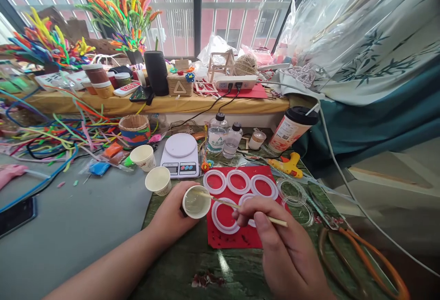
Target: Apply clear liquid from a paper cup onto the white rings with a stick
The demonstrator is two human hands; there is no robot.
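Note:
My left hand (pixel 175 206) is wrapped round a paper cup (pixel 196 202) that is tilted so its inside shows, with a clear liquid in it. Between the fingers of my right hand (pixel 275 233) is a thin wooden stick (pixel 225 202), its far end inside that cup. Just right of the cup, white ring-shaped molds (pixel 225 216) lie on a red sheet (pixel 220 241); my right hand partly covers one of them. Two more paper cups, a nearer one (pixel 158 180) and a farther one (pixel 142 157), stand left of a white digital scale (pixel 180 155).
Behind the red sheet stand two clear bottles (pixel 216 138), a small jar (pixel 257 139) and a lidded drink cup (pixel 292 128). A yellow glue gun (pixel 287 166), clear rings (pixel 297 203) and orange-handled scissors (pixel 364 254) lie right. Pipe cleaners (pixel 55 139) clutter the left; a phone (pixel 17 215) lies there.

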